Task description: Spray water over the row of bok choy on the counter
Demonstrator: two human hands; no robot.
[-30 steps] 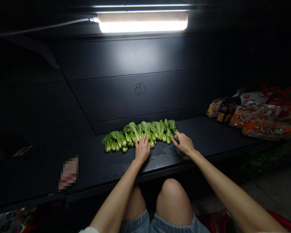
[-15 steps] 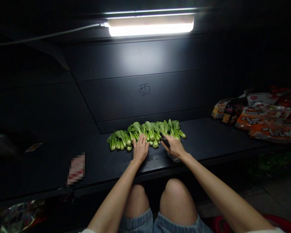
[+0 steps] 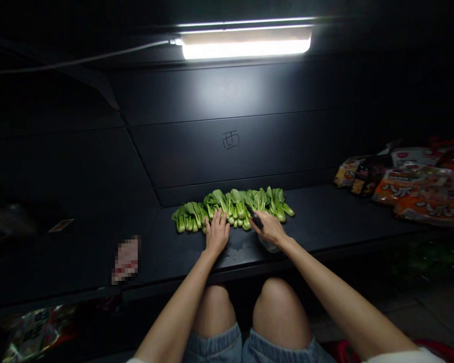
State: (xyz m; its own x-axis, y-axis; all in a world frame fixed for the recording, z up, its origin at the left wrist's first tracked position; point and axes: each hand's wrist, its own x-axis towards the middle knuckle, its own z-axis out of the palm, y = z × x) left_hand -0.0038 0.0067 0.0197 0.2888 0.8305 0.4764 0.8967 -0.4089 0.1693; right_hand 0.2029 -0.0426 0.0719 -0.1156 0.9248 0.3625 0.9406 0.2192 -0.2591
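Left hand (image 3: 217, 234): open, palm down, fingers slightly spread, tips over the near edge of the greens (image 3: 236, 209). Pressure, if any: cannot tell. Right hand (image 3: 270, 229): closed around the upper part of a clear bottle (image 3: 269, 246), black head (image 3: 256, 218) jutting toward the greens. Trigger finger position hidden.

Bottle: looks like a sprayer. Fill level not readable behind the hand; judged light to moderate. Body probably thin, smooth plastic, slippery if wet. Best hold: the neck just under the head, index finger free for a trigger.

Greens: laid in a row on the dark surface (image 3: 166, 252), in front of the back panel (image 3: 185, 151); leaves toward the panel, pale stem bases mostly toward the person. Each head judged light. Stems likely firm and crisp, liable to snap if bent; leaves soft, easily bruised or torn. Wet stems would slide. Take hold at the thick base, a few at a time, without pinching leaves. Row is loose and overlapping, so a sideways push could shift neighbours.

Surface has wet-looking marks between the hands. Further out, to the right: packets (image 3: 412, 191). Overhead: lit lamp (image 3: 245, 48).
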